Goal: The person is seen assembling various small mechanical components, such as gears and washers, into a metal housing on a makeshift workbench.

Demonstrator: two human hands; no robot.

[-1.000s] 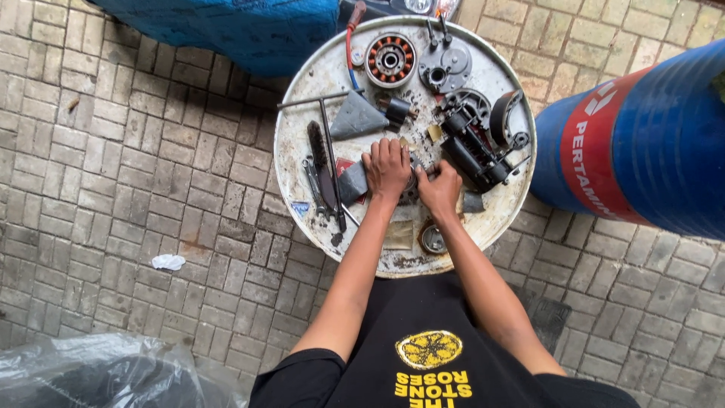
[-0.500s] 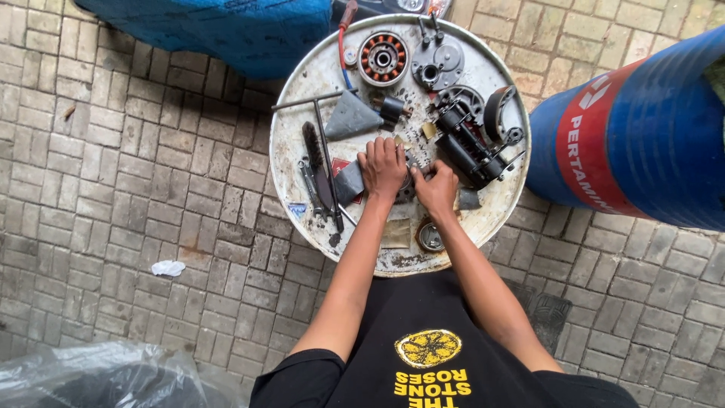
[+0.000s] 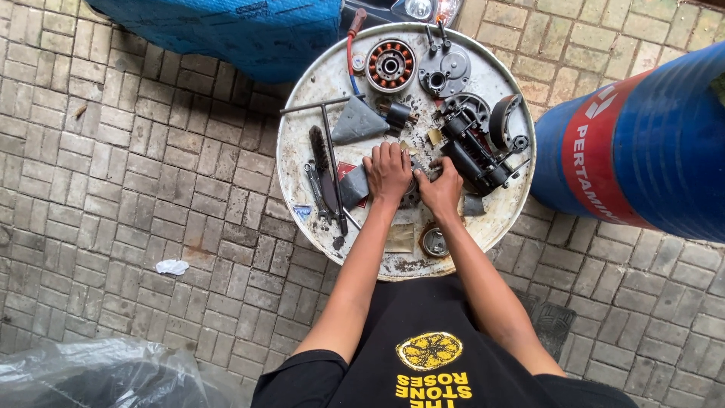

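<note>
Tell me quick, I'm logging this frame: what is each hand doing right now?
Left hand: fingers curled down on a small dark metal part; grip hidden.
Right hand: closed around the same part.

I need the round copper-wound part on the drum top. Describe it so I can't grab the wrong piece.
Start at the white drum lid used as a worktop and go to its far edge, away from the hands. The stator lies flat there, left of the grey metal cover. Only it is a ring of orange-brown coils around a dark hub.

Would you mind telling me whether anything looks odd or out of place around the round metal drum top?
On the brick paving left of the round metal drum top, a crumpled white scrap lies loose like litter. Both hands, left hand and right hand, rest among dismantled parts.
</note>
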